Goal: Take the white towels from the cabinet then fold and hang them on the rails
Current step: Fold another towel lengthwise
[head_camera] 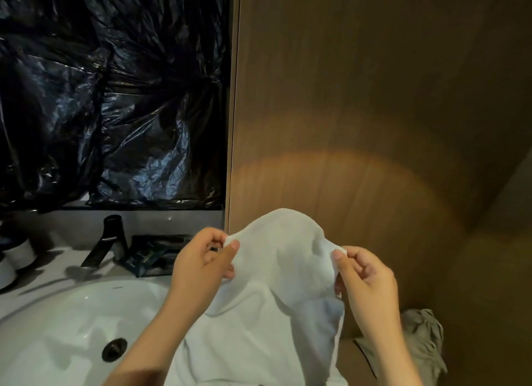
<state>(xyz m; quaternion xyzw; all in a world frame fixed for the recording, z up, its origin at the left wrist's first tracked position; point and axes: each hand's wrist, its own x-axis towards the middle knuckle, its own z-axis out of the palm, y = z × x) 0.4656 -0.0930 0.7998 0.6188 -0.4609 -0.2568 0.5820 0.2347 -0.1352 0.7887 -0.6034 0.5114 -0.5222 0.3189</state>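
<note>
A white towel hangs in front of me, held up by its top edge. My left hand pinches one upper corner between thumb and fingers. My right hand pinches the other upper corner. The cloth bulges upward between the two hands and drapes down over the right side of the basin. No rail and no open cabinet are in view.
A white basin with a dark drain lies at lower left, a black tap behind it. Black plastic sheeting covers the wall above. A brown wooden panel fills the right. Grey crumpled cloth sits at lower right.
</note>
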